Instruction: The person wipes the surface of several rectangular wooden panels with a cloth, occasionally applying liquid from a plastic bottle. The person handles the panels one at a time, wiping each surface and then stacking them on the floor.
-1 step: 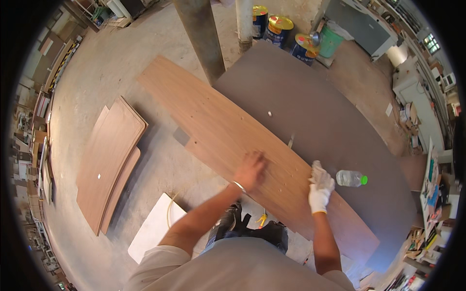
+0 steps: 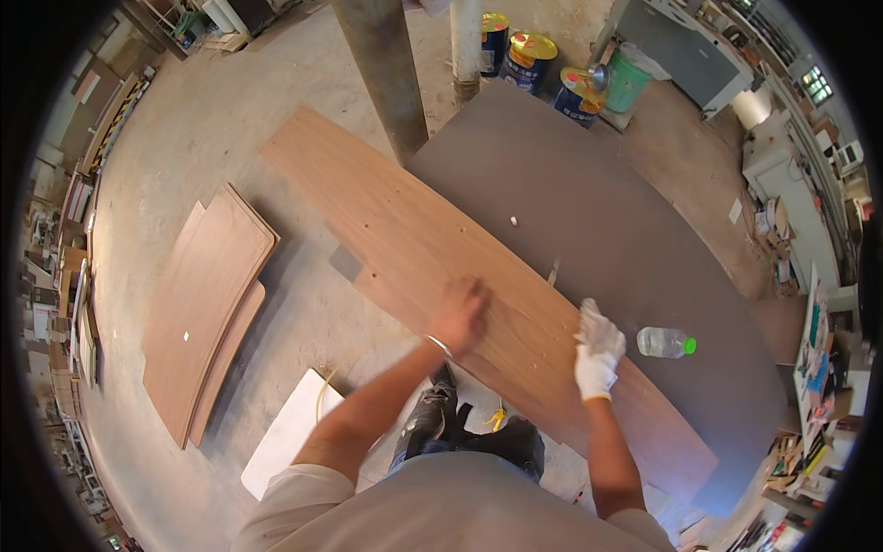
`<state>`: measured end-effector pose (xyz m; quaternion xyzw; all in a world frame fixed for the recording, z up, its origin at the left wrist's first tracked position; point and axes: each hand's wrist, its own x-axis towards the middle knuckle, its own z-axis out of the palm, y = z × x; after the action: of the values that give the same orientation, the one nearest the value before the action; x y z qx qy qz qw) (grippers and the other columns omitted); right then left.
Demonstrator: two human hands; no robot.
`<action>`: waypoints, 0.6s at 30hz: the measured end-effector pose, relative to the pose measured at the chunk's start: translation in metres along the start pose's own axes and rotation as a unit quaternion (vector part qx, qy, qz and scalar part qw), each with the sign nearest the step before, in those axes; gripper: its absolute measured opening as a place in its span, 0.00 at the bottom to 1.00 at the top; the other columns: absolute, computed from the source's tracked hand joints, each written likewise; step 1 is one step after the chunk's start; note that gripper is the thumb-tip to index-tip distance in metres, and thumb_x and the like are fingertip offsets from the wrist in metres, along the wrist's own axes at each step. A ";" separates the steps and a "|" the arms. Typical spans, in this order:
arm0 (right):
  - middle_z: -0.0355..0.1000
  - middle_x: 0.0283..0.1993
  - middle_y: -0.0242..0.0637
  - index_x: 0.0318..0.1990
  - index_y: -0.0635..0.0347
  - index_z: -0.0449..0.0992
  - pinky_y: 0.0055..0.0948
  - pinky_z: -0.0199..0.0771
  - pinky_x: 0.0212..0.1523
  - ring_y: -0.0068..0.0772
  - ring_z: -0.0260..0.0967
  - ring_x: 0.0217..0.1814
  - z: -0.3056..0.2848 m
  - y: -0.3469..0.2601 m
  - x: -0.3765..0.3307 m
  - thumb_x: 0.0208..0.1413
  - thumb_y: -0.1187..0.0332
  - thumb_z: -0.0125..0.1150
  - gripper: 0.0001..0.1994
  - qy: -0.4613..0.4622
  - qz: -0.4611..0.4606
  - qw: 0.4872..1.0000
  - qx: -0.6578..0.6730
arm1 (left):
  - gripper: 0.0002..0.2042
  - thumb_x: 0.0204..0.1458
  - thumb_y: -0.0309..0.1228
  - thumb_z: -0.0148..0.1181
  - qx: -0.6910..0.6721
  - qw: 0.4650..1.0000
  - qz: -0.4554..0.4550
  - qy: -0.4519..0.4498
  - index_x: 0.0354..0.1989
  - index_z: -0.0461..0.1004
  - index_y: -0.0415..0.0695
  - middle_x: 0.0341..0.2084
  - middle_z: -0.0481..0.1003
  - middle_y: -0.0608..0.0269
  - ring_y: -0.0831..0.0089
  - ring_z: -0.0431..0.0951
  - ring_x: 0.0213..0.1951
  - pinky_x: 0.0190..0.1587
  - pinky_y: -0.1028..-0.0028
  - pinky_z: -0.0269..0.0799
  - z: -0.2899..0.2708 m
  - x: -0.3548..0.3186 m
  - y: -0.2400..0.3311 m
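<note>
A long wood-grain board lies slantwise before me, partly over a dark brown tabletop. Small dark marks and holes dot its surface. My bare left hand, with a bracelet at the wrist, is over the middle of the board near its closer edge; motion smears its fingers. At the board's far edge is my right hand in a white glove, its fingers closed along that edge. Right of the glove, a clear plastic bottle with a green cap lies on the dark top.
Curved wooden panels are stacked at the left. A white panel lies near my left arm. A metal post rises beyond the board; paint drums and a green bucket stand behind. A small white piece rests on the dark top.
My left hand has shifted slightly left and away from me along the board. The gloved right hand has moved a little to the left and farther away.
</note>
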<state>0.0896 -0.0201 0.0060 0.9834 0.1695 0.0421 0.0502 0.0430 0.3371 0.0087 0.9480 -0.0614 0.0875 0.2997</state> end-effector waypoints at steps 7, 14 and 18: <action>0.53 0.81 0.42 0.76 0.61 0.58 0.48 0.32 0.83 0.52 0.41 0.84 -0.010 -0.163 0.122 0.57 0.53 0.64 0.42 -0.056 0.005 0.989 0.140 | 0.30 0.50 0.32 0.57 0.183 0.976 -0.109 0.052 0.66 0.69 0.46 0.72 0.62 0.51 0.48 0.57 0.74 0.76 0.43 0.46 -0.069 0.018 -0.097; 0.58 0.78 0.42 0.74 0.62 0.62 0.51 0.42 0.80 0.51 0.48 0.80 -0.020 -0.266 0.209 0.55 0.50 0.66 0.42 -0.038 -0.035 0.982 0.181 | 0.31 0.51 0.35 0.56 0.175 0.978 -0.110 0.011 0.67 0.68 0.46 0.73 0.61 0.49 0.47 0.57 0.75 0.76 0.42 0.43 -0.081 0.023 -0.098; 0.61 0.77 0.42 0.70 0.65 0.68 0.49 0.39 0.81 0.44 0.51 0.79 -0.023 -0.316 0.255 0.59 0.48 0.60 0.37 -0.017 -0.105 0.980 0.171 | 0.30 0.51 0.34 0.57 0.156 0.982 -0.104 -0.002 0.66 0.68 0.44 0.73 0.60 0.45 0.43 0.56 0.74 0.76 0.39 0.42 -0.083 0.020 -0.100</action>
<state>0.2222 0.3644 0.0098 0.9547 0.2758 -0.0098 -0.1113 0.0683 0.4658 0.0239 0.9845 0.0513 0.0624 0.1559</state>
